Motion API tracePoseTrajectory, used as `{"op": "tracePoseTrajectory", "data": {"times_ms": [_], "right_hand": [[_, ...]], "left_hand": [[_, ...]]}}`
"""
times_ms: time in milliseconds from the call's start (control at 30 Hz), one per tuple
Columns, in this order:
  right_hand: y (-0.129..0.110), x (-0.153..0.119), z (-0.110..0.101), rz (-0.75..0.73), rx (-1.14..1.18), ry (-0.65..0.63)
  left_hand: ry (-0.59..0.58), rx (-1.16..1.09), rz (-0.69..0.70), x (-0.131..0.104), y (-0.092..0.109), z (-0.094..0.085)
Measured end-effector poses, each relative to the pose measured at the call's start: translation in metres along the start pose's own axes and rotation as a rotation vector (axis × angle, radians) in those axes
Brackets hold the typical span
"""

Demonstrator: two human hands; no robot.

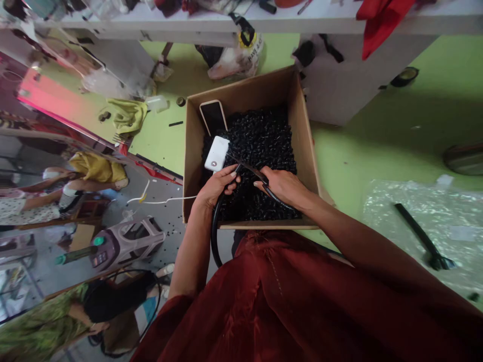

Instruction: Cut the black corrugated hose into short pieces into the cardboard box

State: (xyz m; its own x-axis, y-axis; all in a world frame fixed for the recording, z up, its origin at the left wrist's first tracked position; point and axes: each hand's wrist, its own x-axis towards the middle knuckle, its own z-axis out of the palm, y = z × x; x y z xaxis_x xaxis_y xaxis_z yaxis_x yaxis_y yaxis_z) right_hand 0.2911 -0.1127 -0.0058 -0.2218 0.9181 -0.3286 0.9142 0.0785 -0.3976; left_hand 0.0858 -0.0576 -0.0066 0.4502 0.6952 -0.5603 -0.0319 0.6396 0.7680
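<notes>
Over the cardboard box (pixel 303 138), the left hand (pixel 217 188) pinches a black tube (pixel 215 234), presumably light, springy and best held near its end, while the right hand (pixel 286 187) grips scissors (pixel 252 169).

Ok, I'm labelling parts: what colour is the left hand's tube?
The tube is black (head view).

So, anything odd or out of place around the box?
Yes. A phone and a white device sit in the cardboard box with the small black pieces, near the left hand; electronics look out of place there. A white cord crosses the box's left edge. Dark bits dot the floor nearby, possibly spilled.
</notes>
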Motion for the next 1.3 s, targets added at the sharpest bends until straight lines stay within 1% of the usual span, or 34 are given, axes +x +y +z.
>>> {"op": "tracePoseTrajectory", "data": {"times_ms": [200, 367, 467, 567, 700, 867, 1033, 1300], "right_hand": [[-0.005, 0.002, 0.001, 0.05, -0.018, -0.034], [-0.005, 0.003, 0.001, 0.07, -0.012, 0.016], [-0.003, 0.002, 0.001, 0.1, -0.015, 0.043], [-0.001, 0.002, 0.003, 0.089, -0.004, 0.051], [0.001, 0.003, 0.005, 0.072, 0.045, 0.063], [0.003, 0.005, 0.008, 0.045, 0.109, 0.091], [0.004, 0.005, 0.009, -0.01, 0.152, 0.088], [0.004, 0.005, 0.009, -0.049, 0.203, 0.079]], "left_hand": [[0.054, 0.037, 0.01, 0.001, 0.0, 0.0], [0.079, 0.035, 0.019, 0.001, 0.0, 0.001], [0.108, 0.028, 0.051, 0.002, 0.0, 0.0], [0.131, 0.026, 0.077, 0.002, -0.001, 0.0], [0.109, 0.036, 0.073, 0.003, -0.001, 0.0], [0.094, -0.02, 0.117, 0.002, 0.0, 0.0], [0.036, -0.031, 0.134, 0.001, 0.002, 0.0], [0.015, -0.011, 0.123, -0.001, 0.002, 0.0]]}}
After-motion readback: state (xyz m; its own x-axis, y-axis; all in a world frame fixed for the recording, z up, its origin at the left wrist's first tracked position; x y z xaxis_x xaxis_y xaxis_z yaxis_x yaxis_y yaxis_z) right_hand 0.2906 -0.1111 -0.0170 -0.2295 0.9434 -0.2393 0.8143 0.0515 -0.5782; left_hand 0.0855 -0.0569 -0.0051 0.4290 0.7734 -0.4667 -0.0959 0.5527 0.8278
